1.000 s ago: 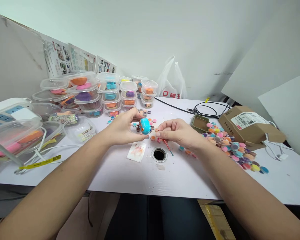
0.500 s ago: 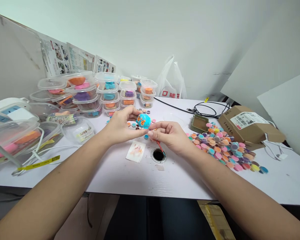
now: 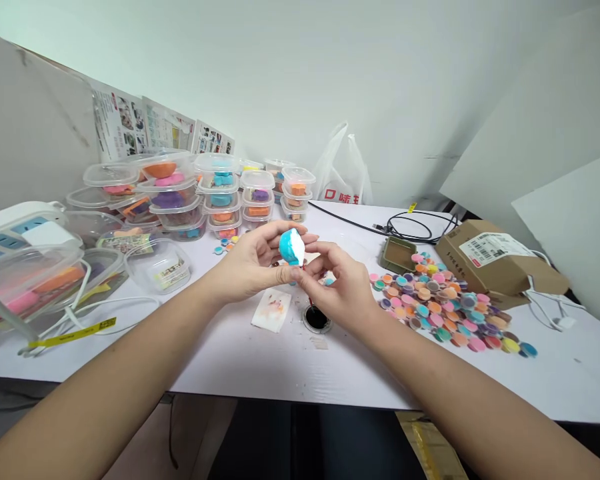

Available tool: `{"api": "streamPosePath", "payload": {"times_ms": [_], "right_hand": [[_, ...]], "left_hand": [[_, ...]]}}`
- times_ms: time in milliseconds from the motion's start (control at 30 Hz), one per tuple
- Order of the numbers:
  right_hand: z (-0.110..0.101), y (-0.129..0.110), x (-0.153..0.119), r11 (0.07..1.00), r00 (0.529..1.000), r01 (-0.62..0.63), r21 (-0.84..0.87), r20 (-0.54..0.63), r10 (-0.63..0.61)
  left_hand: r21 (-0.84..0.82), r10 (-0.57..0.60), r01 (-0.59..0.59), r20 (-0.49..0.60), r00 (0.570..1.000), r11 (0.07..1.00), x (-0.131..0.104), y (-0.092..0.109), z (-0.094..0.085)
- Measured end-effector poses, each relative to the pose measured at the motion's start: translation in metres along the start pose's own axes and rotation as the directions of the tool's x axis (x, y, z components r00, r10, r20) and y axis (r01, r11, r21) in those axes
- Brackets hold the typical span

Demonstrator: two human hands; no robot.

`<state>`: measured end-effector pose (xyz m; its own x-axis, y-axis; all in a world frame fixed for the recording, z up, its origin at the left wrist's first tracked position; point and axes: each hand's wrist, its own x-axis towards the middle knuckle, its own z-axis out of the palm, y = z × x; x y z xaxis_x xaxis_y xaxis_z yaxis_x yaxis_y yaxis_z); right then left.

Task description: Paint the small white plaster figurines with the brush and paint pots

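A small blue figure (image 3: 291,248) with a white, unpainted-looking side facing me is between my hands above the table. My left hand (image 3: 253,261) has its fingers and thumb around it from the left. My right hand (image 3: 337,277) is pinched beside its lower right edge, and a thin red brush handle (image 3: 311,305) slants down from these fingers toward the round hole in the table. Below my left hand lies a white tissue (image 3: 271,311) with orange and red stains.
Stacked clear tubs (image 3: 222,200) with coloured pieces stand at the back left. A pile of small paint pots (image 3: 445,300) lies right, beside a green tray (image 3: 399,255) and cardboard box (image 3: 485,260). A plastic bag (image 3: 343,167) and black cable (image 3: 415,223) are behind.
The blue figure has been turned, so its orange-marked face is out of sight and a white side shows. Both hands sit closer together, and the camera view has shifted slightly.
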<state>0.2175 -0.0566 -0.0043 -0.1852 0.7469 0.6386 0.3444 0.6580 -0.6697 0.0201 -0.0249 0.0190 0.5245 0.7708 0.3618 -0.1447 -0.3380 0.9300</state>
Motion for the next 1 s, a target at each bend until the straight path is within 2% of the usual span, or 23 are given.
{"api": "streamPosePath", "payload": {"times_ms": [167,267,333,433,533,600,700,833,1000], "right_hand": [[0.002,-0.004,-0.001,0.988,0.98,0.09,-0.123,-0.167,-0.11],[0.0,-0.002,-0.001,0.955,0.966,0.183,-0.233,-0.136,-0.218],[-0.001,-0.002,-0.002,0.935,0.972,0.195,-0.296,-0.07,-0.225],[-0.003,-0.004,-0.001,0.961,0.995,0.093,-0.26,-0.015,-0.1],[-0.005,-0.007,0.002,0.998,0.999,-0.043,-0.056,0.027,0.044],[-0.01,-0.007,0.005,0.984,0.981,-0.161,0.072,0.12,0.152],[-0.02,-0.008,0.01,0.927,0.918,-0.335,0.169,0.282,0.28],[-0.032,-0.007,0.013,0.884,0.841,-0.428,0.189,0.442,0.312],[-0.035,-0.008,0.013,0.897,0.828,-0.421,0.135,0.461,0.319]], "left_hand": [[-0.009,-0.033,0.033,0.016,0.999,0.999,0.001,0.0,0.005],[0.017,-0.041,0.041,0.038,0.998,0.999,0.002,0.0,0.005],[0.056,-0.055,0.053,0.039,0.998,0.997,0.003,0.0,0.005],[0.091,-0.105,0.103,0.016,0.994,0.99,0.003,0.001,0.005],[0.123,-0.131,0.132,-0.013,0.991,0.984,0.004,0.002,0.002],[0.14,-0.139,0.141,-0.026,0.99,0.98,0.006,0.002,-0.002],[0.142,-0.137,0.135,0.005,0.991,0.981,0.007,0.002,-0.012],[0.223,-0.096,0.067,0.123,0.988,0.973,0.006,0.004,-0.021],[0.369,-0.114,0.032,0.202,0.973,0.929,0.005,0.006,-0.015]]}}
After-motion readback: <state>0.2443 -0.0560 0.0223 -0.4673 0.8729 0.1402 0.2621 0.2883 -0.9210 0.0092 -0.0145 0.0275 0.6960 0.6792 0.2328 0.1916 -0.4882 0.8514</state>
